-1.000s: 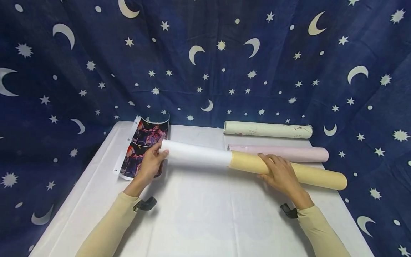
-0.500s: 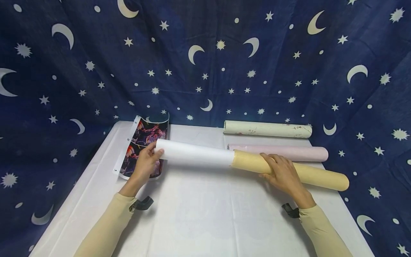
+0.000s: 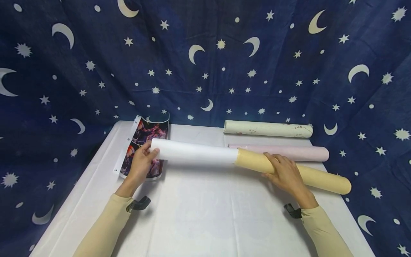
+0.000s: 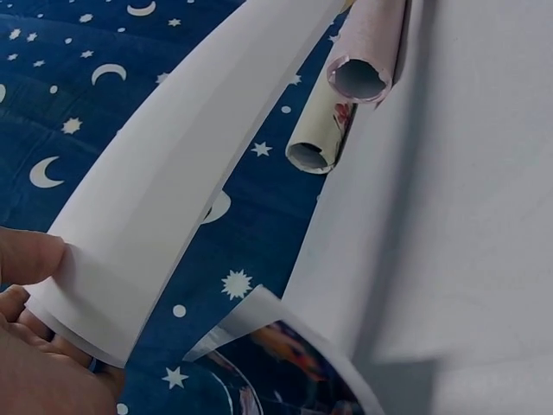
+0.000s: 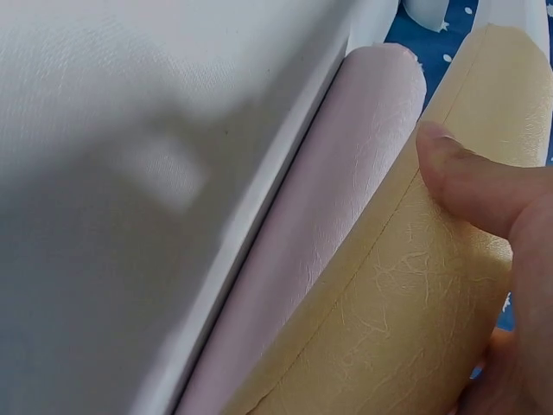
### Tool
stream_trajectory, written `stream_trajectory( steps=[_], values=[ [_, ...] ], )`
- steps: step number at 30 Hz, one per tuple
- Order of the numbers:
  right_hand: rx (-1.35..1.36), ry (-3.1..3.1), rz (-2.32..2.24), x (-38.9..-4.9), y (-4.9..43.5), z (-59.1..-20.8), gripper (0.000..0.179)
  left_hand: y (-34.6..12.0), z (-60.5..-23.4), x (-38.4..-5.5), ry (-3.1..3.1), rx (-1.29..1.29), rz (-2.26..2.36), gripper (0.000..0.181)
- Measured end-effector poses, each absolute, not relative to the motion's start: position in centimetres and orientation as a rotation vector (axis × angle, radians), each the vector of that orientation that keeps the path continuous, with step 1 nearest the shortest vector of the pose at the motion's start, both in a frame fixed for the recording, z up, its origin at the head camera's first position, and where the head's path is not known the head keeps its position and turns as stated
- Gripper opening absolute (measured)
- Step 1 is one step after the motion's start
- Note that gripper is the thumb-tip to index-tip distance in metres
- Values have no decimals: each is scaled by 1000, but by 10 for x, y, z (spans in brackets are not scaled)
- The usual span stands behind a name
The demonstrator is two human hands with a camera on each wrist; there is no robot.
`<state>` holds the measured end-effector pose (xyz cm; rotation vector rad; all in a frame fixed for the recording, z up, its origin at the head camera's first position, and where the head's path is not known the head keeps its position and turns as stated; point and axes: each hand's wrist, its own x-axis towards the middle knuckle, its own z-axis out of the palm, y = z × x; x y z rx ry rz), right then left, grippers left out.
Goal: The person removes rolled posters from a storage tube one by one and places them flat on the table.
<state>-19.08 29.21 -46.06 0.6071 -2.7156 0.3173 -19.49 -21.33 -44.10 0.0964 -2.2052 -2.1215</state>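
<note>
My left hand pinches the left end of a rolled white sheet, thumb on the near side and fingers behind, as the left wrist view shows. The other end of that sheet sits inside a yellow cardboard tube with a crinkled surface. My right hand grips the tube near its middle, its thumb lying along the near side. Together the sheet and tube stretch across the table, with the tube overlapping a pink tube in the head view.
A cream tube with a floral print lies at the back right, behind the pink one. Printed glossy sheets, curled at the edges, lie at the back left under the left hand's side. A blue curtain with moons and stars surrounds the white table.
My left hand has drawn the white sheet leftward, so more of it shows outside the yellow tube. My right hand and the tube have shifted slightly to the right.
</note>
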Motion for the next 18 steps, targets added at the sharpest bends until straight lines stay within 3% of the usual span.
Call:
stream_trajectory(
  steps=[18],
  values=[
    [661,-2831,266,-190,297,-481,79,-225,-428,-196,-2120,188,-2110,52]
  ],
)
